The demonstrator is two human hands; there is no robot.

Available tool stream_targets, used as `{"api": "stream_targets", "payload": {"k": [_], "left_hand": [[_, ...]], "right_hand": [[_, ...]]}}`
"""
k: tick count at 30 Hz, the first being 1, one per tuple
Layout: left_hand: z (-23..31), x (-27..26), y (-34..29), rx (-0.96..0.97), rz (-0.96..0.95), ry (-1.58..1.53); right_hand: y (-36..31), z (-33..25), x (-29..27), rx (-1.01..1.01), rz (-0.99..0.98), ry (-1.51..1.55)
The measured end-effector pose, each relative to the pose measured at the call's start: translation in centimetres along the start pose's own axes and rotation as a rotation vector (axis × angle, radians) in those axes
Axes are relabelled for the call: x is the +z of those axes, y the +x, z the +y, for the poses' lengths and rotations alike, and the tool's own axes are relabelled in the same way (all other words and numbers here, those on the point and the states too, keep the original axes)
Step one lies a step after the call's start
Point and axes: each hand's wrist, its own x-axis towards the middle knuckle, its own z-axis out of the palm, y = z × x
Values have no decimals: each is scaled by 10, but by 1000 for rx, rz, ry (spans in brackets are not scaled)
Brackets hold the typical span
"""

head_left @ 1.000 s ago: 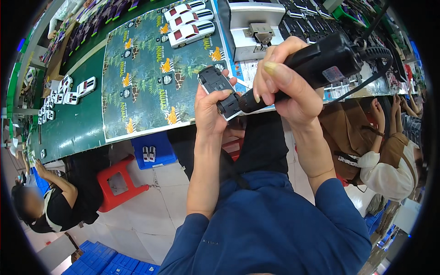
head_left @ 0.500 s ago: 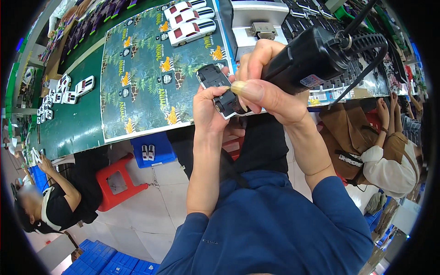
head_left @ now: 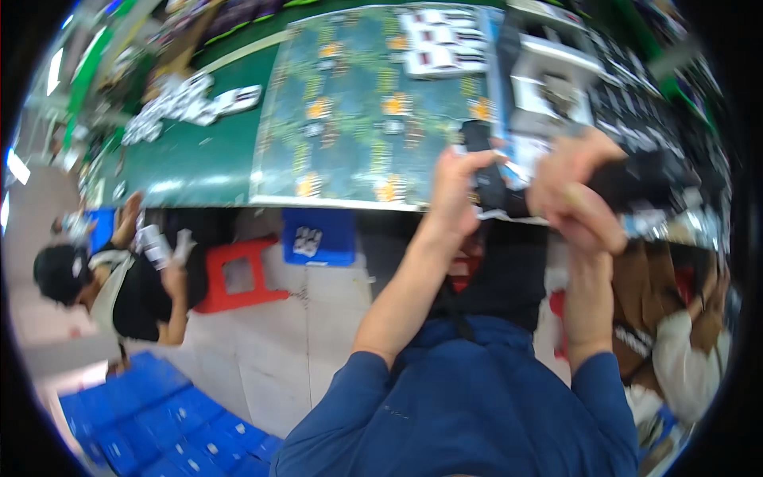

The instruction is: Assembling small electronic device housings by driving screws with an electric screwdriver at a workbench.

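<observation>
Black-bottomed white toy car [head_left: 491,187]: held between the two hands at the front edge of the long green table [head_left: 179,179], by the near right corner of the printed leaf-and-animal mat [head_left: 354,171]; the silvery metal fixture [head_left: 548,60] stands beyond it, to the right

Car's long axis: runs nearly straight away from the person's body, far end leaning slightly left; underside turned up; which end is the nose, I cannot tell

Car's look: mostly dark, dull black underside, smeared by blur, with a thin whitish edge at the near end; finer details too blurred to tell

Hands: apart from each other, both part-closed

Left hand [head_left: 455,191]: clamped on the car from its left, thumb laid across the underside

Right hand [head_left: 576,191]: curled round the front part of the thick black cylindrical power driver [head_left: 648,181]

Driver's tip: dark, pointing left at the car's near end; touching or just beside it, I cannot tell
</observation>
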Motion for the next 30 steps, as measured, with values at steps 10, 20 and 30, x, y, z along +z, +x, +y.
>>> {"api": "stream_targets", "payload": {"k": [10, 20, 30], "left_hand": [[120, -67, -4, 1027, -277, 2204], [172, -164, -62, 953, 610, 2145], [277, -239, -65, 989, 624, 2377]], "right_hand": [[-26, -30, -22, -243, -143, -51], [-16, -20, -23, -185, -154, -32], [-3, -7, -12, -145, -157, -12]]}}
